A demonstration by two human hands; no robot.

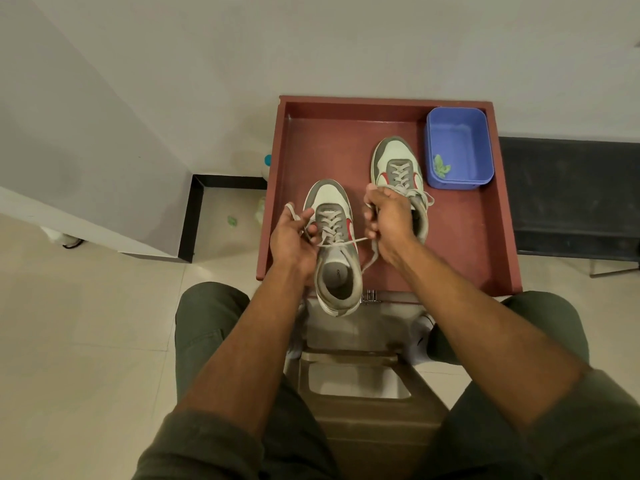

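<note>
Lace runs taut across shoe between left hand and right hand, each pinching an end; second shoe lies just beyond right hand.

The near shoe at the centre and the far shoe to its upper right are grey and white, each with a red side mark and pale grey laces. The bench is red-brown, the tub blue, the scrap in it green, the trousers dark olive.
</note>
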